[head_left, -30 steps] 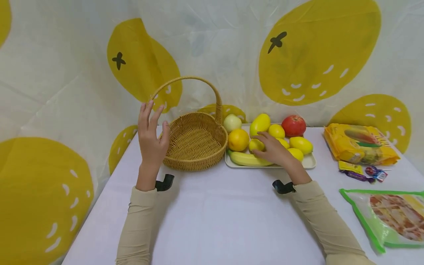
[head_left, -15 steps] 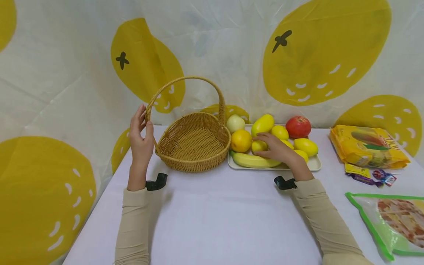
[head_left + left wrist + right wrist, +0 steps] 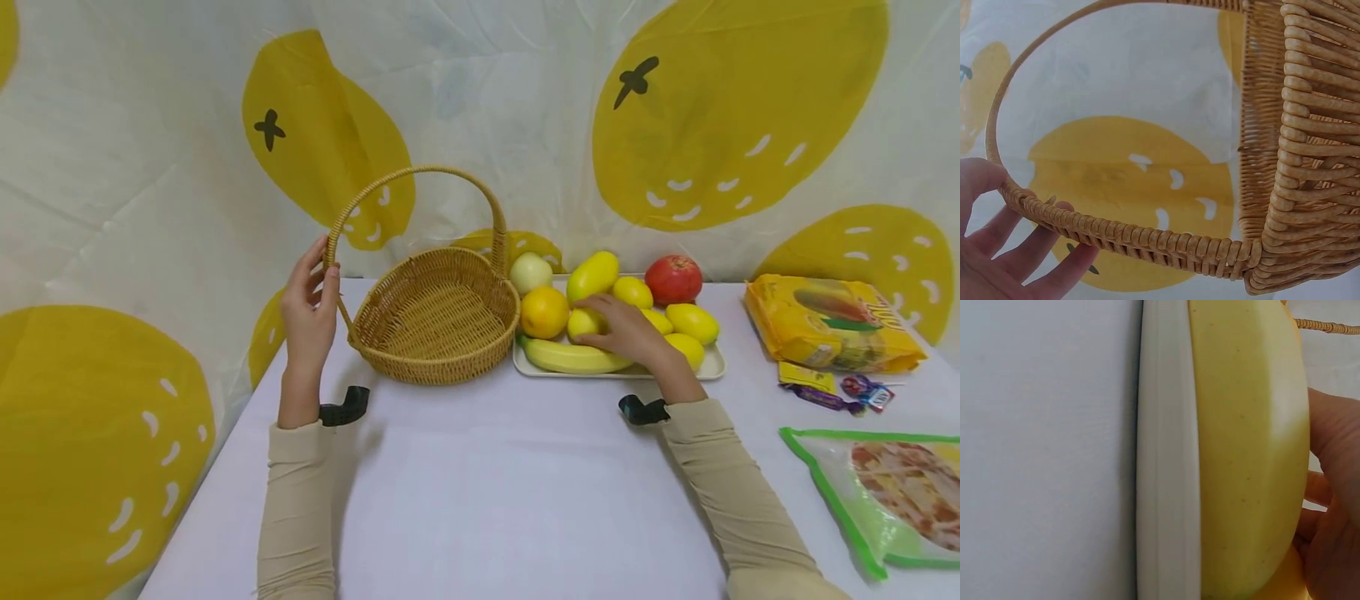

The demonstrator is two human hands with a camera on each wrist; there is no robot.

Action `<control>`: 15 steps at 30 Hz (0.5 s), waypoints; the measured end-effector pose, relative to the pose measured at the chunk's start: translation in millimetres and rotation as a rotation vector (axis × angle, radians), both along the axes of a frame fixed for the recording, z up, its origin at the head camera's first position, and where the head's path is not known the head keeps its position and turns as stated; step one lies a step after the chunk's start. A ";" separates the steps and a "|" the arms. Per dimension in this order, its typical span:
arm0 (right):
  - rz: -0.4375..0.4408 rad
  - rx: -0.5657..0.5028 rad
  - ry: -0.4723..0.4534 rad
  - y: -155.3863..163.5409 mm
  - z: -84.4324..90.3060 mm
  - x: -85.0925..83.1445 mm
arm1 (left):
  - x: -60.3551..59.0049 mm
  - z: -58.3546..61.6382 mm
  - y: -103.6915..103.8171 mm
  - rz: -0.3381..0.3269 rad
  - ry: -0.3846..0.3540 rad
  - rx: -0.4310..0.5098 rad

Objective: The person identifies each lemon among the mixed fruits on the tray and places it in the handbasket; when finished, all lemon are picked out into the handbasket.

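Fingers (image 3: 1019, 250) of the left hand (image 3: 307, 304) now curl round the arched handle of the woven wicker basket (image 3: 438, 312), which a second ago they merely neared. At three o'clock, the right hand (image 3: 626, 333) still rests curled on a small yellow lemon (image 3: 583, 322) in the white rectangular tray (image 3: 712, 367), above a yellow banana (image 3: 566, 358) on the counter (image 3: 487, 483).

Beige long sleeves (image 3: 296, 500) both arms; blk wrist cams (image 3: 341, 408), curved mounts; hands bare.

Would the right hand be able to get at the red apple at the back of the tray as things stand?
Probably yes: the right hand rests on a lemon, and only low fruit lies between it and the apple.
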State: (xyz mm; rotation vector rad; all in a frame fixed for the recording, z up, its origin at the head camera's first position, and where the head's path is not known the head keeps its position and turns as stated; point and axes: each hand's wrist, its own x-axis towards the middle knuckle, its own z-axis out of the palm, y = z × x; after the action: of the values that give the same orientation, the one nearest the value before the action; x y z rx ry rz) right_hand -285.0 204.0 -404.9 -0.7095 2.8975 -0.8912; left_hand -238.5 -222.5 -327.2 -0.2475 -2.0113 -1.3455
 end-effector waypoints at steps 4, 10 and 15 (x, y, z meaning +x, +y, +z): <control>0.002 -0.008 0.007 -0.5 -1.1 -0.6 | 2.1 1.6 -0.6 0.011 0.007 -0.013; -0.015 -0.012 -0.015 1.1 -0.4 0.6 | 0.4 1.5 -1.1 0.015 0.002 -0.019; -0.003 -0.026 -0.009 1.8 1.5 1.6 | 1.8 4.1 0.1 0.021 -0.013 -0.017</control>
State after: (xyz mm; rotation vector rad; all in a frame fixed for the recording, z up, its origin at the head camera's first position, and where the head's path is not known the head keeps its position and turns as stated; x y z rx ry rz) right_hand -283.4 205.8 -403.3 -0.7011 2.8854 -0.9312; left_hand -236.6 -222.4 -323.2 -0.2251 -2.0314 -1.3204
